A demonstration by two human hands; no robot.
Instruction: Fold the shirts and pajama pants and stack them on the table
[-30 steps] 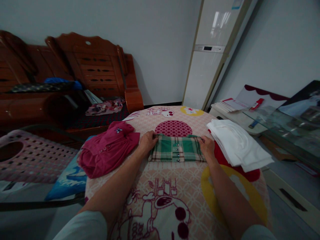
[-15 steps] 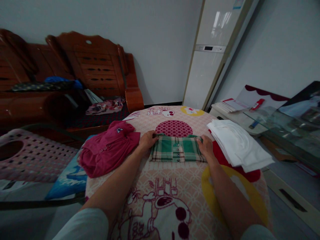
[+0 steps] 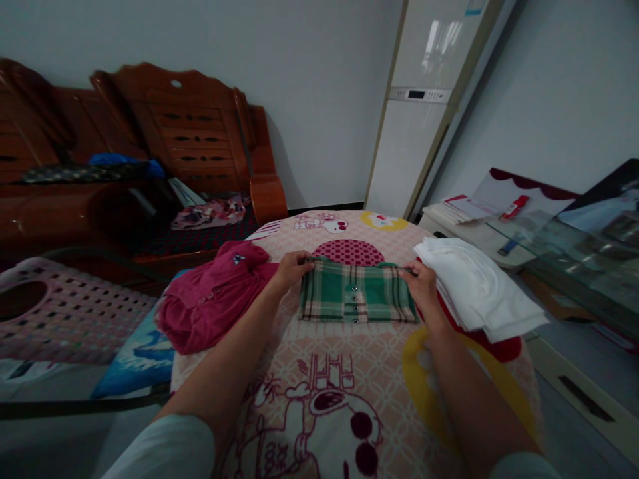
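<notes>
The folded green plaid shirt (image 3: 358, 294) is in the middle of the frame, on a cartoon tablecloth (image 3: 384, 352). The left hand (image 3: 291, 270) pinches its top left corner, and the right hand (image 3: 422, 281) pinches its top right corner. A dark pink shirt (image 3: 217, 299) sits left of center. Folded white cloth (image 3: 476, 289) lies toward the right.

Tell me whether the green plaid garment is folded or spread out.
Folded: the plaid garment forms a compact rectangle, buttons up, and the left hand and right hand pinch its far corners.
</notes>
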